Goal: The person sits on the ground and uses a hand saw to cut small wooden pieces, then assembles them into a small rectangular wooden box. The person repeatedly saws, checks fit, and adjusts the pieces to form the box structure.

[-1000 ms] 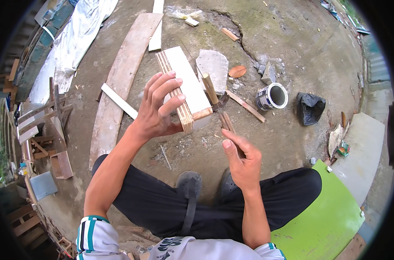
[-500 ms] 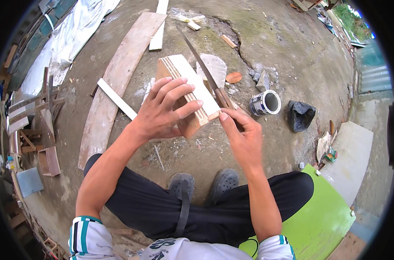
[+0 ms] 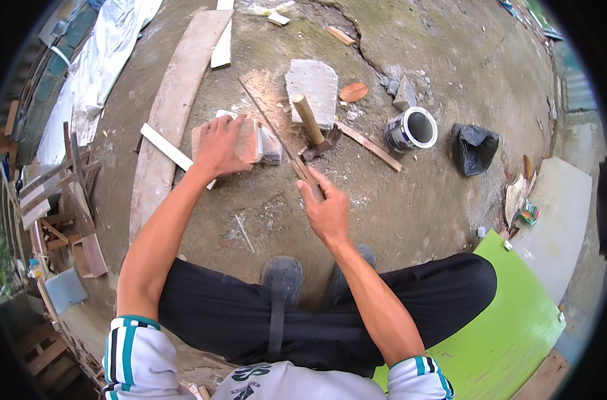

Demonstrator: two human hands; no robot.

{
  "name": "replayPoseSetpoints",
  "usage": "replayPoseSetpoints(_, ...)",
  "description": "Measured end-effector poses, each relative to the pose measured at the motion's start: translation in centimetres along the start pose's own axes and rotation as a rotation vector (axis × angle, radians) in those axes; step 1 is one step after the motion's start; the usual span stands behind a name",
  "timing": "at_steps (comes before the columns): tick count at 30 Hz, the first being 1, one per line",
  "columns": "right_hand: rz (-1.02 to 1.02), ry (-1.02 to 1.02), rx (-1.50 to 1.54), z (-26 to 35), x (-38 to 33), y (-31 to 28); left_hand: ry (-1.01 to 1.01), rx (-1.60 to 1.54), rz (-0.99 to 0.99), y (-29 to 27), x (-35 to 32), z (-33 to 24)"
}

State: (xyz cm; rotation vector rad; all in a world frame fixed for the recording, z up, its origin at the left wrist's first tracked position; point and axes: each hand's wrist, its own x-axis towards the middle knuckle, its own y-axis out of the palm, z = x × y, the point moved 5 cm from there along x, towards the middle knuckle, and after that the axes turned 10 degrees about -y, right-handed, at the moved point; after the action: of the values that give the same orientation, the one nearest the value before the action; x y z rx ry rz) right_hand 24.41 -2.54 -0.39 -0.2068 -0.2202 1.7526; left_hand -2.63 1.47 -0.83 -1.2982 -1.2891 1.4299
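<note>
My left hand (image 3: pixel 218 148) grips the wood block (image 3: pixel 248 141); my right hand (image 3: pixel 327 208) holds the saw (image 3: pixel 301 170), pointing at eleven o'clock.

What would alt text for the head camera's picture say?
A person's left hand rests on a tan rectangular wooden block; the right hand holds a brown wooden-handled tool with a long thin blade. A wooden-handled metal hammer is nearby.

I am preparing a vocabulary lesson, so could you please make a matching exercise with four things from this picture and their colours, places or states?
Column one
1. claw hammer
2. dry leaf
3. flat sheet
4. wooden-handled blade

Column two
A. lime green
B. in the right hand
C. orange-brown
D. handle pointing up

Pairs: 1-D, 2-C, 3-A, 4-B
</note>
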Motion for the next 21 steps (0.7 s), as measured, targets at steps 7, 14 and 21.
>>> replayPoseSetpoints(7, 0.006, 0.072, 0.045, -2.8, 0.8, -0.2, 0.047, 0.057, -0.112, 3.0, 0.2, -0.3)
replayPoseSetpoints(14, 0.081, 0.200, 0.112, -2.9, 2.0, 0.9, 0.089, 0.013, -0.156, 3.4, 0.5, 0.0)
replayPoseSetpoints(21, 0.106, 0.142, 0.118, -4.0, 3.7, 1.5, 0.108, -0.003, -0.136, 3.7, 0.8, -0.2)
